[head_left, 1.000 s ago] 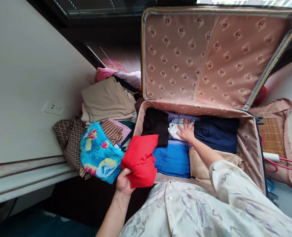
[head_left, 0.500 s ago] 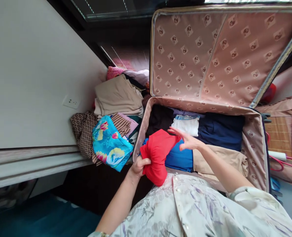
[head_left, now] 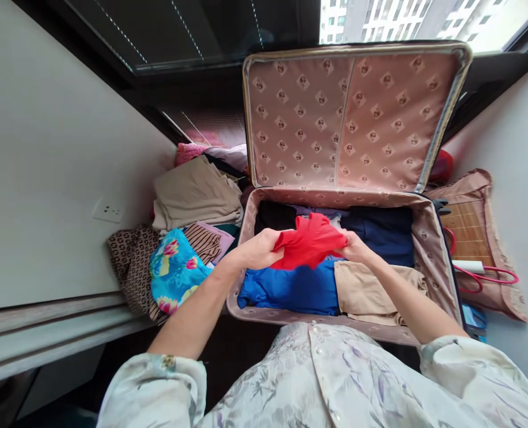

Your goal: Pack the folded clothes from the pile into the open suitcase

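Both hands are closed on the red cloth [head_left: 311, 242], the left hand [head_left: 261, 248] gripping its left end and the right hand [head_left: 354, 246] its right, with the fabric bunched between them. It hangs over the middle of the suitcase [head_left: 432, 249], partly above the blue cloth [head_left: 291, 290], which shows on its near side. Right of the blue lies a beige cloth [head_left: 364, 285], the right forearm crossing over it. Farther in are a navy cloth [head_left: 382, 232] on the right and a black cloth [head_left: 269, 217] on the left, and a bit of white cloth [head_left: 336, 222] peeps out behind the red. At the far side the lid [head_left: 302, 137] stands raised. Left of the suitcase I see a heap: a floral cloth [head_left: 172, 261] near, partly behind the left forearm, then a striped cloth [head_left: 203, 242], and a tan cloth [head_left: 197, 193] farther off. Over on the right lies a mat [head_left: 467, 223], with a pink cord [head_left: 511, 279] by it. Beyond the lid, a window [head_left: 389, 21] shows buildings.
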Demonstrator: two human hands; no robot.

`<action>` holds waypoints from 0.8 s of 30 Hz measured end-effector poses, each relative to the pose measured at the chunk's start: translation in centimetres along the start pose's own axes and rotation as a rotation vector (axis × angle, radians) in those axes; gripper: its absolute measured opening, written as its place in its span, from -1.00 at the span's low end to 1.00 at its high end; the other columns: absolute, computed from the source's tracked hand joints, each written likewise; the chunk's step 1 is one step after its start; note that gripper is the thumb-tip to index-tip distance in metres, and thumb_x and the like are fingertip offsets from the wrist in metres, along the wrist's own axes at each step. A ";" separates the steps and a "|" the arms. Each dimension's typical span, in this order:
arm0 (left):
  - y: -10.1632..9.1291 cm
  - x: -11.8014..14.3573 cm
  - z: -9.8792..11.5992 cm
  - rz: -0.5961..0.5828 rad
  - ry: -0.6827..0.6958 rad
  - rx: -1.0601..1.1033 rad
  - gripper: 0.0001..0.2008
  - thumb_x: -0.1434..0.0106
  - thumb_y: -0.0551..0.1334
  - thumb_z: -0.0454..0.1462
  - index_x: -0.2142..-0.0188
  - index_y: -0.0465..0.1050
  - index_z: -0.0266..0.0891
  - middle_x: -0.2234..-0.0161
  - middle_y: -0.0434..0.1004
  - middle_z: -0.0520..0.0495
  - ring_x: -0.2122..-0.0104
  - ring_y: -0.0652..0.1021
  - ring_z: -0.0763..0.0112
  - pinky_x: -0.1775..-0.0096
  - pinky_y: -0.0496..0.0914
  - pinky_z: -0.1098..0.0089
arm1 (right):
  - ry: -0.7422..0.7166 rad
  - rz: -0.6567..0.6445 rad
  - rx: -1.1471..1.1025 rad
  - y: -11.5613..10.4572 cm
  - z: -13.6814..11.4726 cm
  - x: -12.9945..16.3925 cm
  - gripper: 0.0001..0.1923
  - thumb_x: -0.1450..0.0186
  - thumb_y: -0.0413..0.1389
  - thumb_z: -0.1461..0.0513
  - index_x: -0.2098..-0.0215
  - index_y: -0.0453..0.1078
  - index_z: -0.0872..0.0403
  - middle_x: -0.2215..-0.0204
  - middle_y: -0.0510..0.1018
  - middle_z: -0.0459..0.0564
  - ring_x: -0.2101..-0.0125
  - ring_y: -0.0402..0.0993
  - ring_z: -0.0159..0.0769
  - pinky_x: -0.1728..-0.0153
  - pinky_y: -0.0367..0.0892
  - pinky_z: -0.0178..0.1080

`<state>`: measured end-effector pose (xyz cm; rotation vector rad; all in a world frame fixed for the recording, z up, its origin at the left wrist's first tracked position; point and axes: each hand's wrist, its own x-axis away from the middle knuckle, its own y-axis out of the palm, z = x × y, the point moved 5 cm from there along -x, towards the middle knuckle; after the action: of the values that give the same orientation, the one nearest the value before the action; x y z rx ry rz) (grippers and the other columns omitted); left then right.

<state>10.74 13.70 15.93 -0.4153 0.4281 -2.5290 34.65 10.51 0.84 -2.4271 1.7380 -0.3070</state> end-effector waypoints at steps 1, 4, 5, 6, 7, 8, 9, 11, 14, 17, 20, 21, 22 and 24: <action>-0.3 -1.0 1.7 -0.003 0.053 -0.122 -0.57 -0.17 0.15 -0.41 -0.02 0.55 -0.32 0.12 0.66 -0.08 0.03 0.59 0.28 -0.12 0.40 0.36 | -0.070 0.100 0.078 -1.3 -0.3 -0.7 -0.70 -0.22 0.27 -0.02 0.32 0.57 0.04 0.16 0.66 0.09 -0.03 0.50 0.01 -0.14 0.36 0.07; 0.8 -3.4 4.4 -0.048 0.126 -0.376 -0.48 -0.19 0.15 -0.45 -0.14 0.50 -0.18 -0.03 0.62 -0.10 -0.05 0.58 0.22 -0.13 0.39 0.32 | -0.232 0.248 0.277 -3.3 -0.2 -2.0 -0.68 -0.29 0.22 -0.03 0.16 0.61 -0.01 0.02 0.64 0.13 -0.21 0.39 0.02 -0.27 0.23 0.10; 1.6 -4.2 4.2 -0.073 0.117 -0.422 -0.47 -0.20 0.16 -0.45 -0.15 0.49 -0.14 -0.04 0.63 -0.09 -0.03 0.60 0.21 -0.10 0.41 0.32 | -0.242 0.224 0.312 -3.2 0.6 -2.1 -0.63 -0.29 0.21 -0.05 0.11 0.61 -0.01 0.02 0.64 0.14 -0.24 0.36 0.02 -0.29 0.21 0.10; 2.6 -4.8 3.5 -0.097 0.096 -0.449 -0.47 -0.20 0.17 -0.46 -0.14 0.49 -0.11 -0.02 0.64 -0.09 0.00 0.61 0.20 -0.07 0.42 0.33 | -0.231 0.175 0.339 -2.8 1.7 -2.1 -0.58 -0.28 0.21 -0.09 0.07 0.60 -0.01 0.02 0.64 0.14 -0.27 0.33 0.03 -0.30 0.19 0.11; 3.7 -5.3 2.4 -0.118 0.067 -0.458 -0.47 -0.19 0.17 -0.46 -0.12 0.51 -0.09 0.02 0.66 -0.09 0.03 0.63 0.18 -0.04 0.43 0.33 | -0.204 0.113 0.363 -2.1 3.1 -1.9 -0.55 -0.28 0.20 -0.11 0.05 0.59 -0.01 0.03 0.65 0.14 -0.29 0.31 0.04 -0.31 0.16 0.13; 4.8 -5.8 1.0 -0.132 0.032 -0.445 -0.50 -0.18 0.18 -0.47 -0.08 0.54 -0.08 0.07 0.67 -0.09 0.07 0.64 0.17 -0.02 0.44 0.34 | -0.165 0.053 0.386 -1.3 4.6 -1.4 -0.52 -0.29 0.17 -0.13 0.04 0.59 0.00 0.04 0.65 0.15 -0.30 0.30 0.06 -0.31 0.14 0.16; 5.8 -6.0 -0.5 -0.134 -0.006 -0.416 -0.53 -0.18 0.18 -0.47 -0.02 0.57 -0.07 0.13 0.68 -0.10 0.10 0.65 0.16 -0.01 0.44 0.33 | -0.122 -0.003 0.405 -0.5 6.3 -0.7 -0.51 -0.30 0.14 -0.12 0.02 0.59 0.01 0.03 0.65 0.17 -0.30 0.30 0.08 -0.31 0.12 0.19; 7.6 -6.0 -3.4 -0.099 -0.076 -0.315 -0.62 -0.17 0.20 -0.47 0.10 0.61 -0.08 0.23 0.68 -0.12 0.15 0.65 0.15 -0.01 0.44 0.31 | -0.051 -0.090 0.420 1.3 9.2 1.2 -0.51 -0.35 0.06 -0.06 -0.04 0.57 0.05 -0.02 0.63 0.21 -0.30 0.30 0.07 -0.29 0.12 0.19; 9.3 -5.1 -6.4 -0.002 -0.142 -0.181 -0.69 -0.20 0.22 -0.42 0.13 0.61 -0.09 0.23 0.68 -0.12 0.14 0.65 0.15 0.00 0.44 0.32 | 0.003 -0.118 0.404 3.1 11.7 4.2 -0.49 -0.35 0.03 0.05 -0.16 0.52 0.08 -0.15 0.55 0.24 -0.31 0.29 0.00 -0.28 0.14 0.14; 9.3 -4.9 -7.7 0.007 -0.152 -0.154 -0.65 -0.23 0.23 -0.39 0.03 0.60 -0.09 0.13 0.68 -0.12 0.05 0.63 0.14 0.00 0.44 0.35 | 0.034 -0.078 0.356 3.7 12.3 5.7 -0.47 -0.30 0.08 0.10 -0.19 0.50 0.06 -0.21 0.50 0.21 -0.32 0.27 -0.01 -0.30 0.14 0.14; 6.8 -7.3 -8.3 -0.003 -0.134 -0.156 -0.58 -0.27 0.20 -0.38 -0.10 0.55 -0.10 0.00 0.65 -0.13 -0.04 0.59 0.13 -0.08 0.41 0.34 | 0.085 0.012 0.212 2.7 12.4 4.9 -0.47 -0.25 0.14 0.06 -0.14 0.53 0.04 -0.14 0.56 0.18 -0.22 0.38 0.06 -0.27 0.24 0.12; 5.6 -8.7 -8.5 -0.004 -0.118 -0.178 -0.54 -0.28 0.20 -0.38 -0.16 0.51 -0.12 -0.05 0.62 -0.15 -0.08 0.57 0.13 -0.12 0.39 0.32 | 0.121 0.049 0.153 2.2 12.6 4.2 -0.48 -0.24 0.16 0.02 -0.10 0.55 0.05 -0.08 0.60 0.17 -0.15 0.45 0.08 -0.22 0.31 0.11; 4.2 -10.2 -8.8 0.007 -0.106 -0.224 -0.50 -0.29 0.19 -0.38 -0.22 0.45 -0.15 -0.11 0.58 -0.18 -0.12 0.54 0.11 -0.17 0.36 0.28 | 0.171 0.091 0.109 1.6 13.0 3.4 -0.49 -0.23 0.17 -0.01 -0.04 0.56 0.07 0.00 0.63 0.16 -0.06 0.51 0.08 -0.15 0.37 0.10; 1.7 -13.3 -9.8 0.069 -0.112 -0.425 -0.43 -0.33 0.19 -0.38 -0.33 0.32 -0.26 -0.19 0.49 -0.29 -0.19 0.48 0.04 -0.25 0.29 0.14 | 0.274 0.180 0.088 0.3 14.0 1.8 -0.49 -0.22 0.15 -0.05 0.06 0.55 0.13 0.11 0.66 0.16 0.08 0.58 0.05 -0.03 0.47 0.05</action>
<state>18.61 21.85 3.72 -0.6826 0.9233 -2.3263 38.32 8.64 -12.63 -2.2325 1.9882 -0.7057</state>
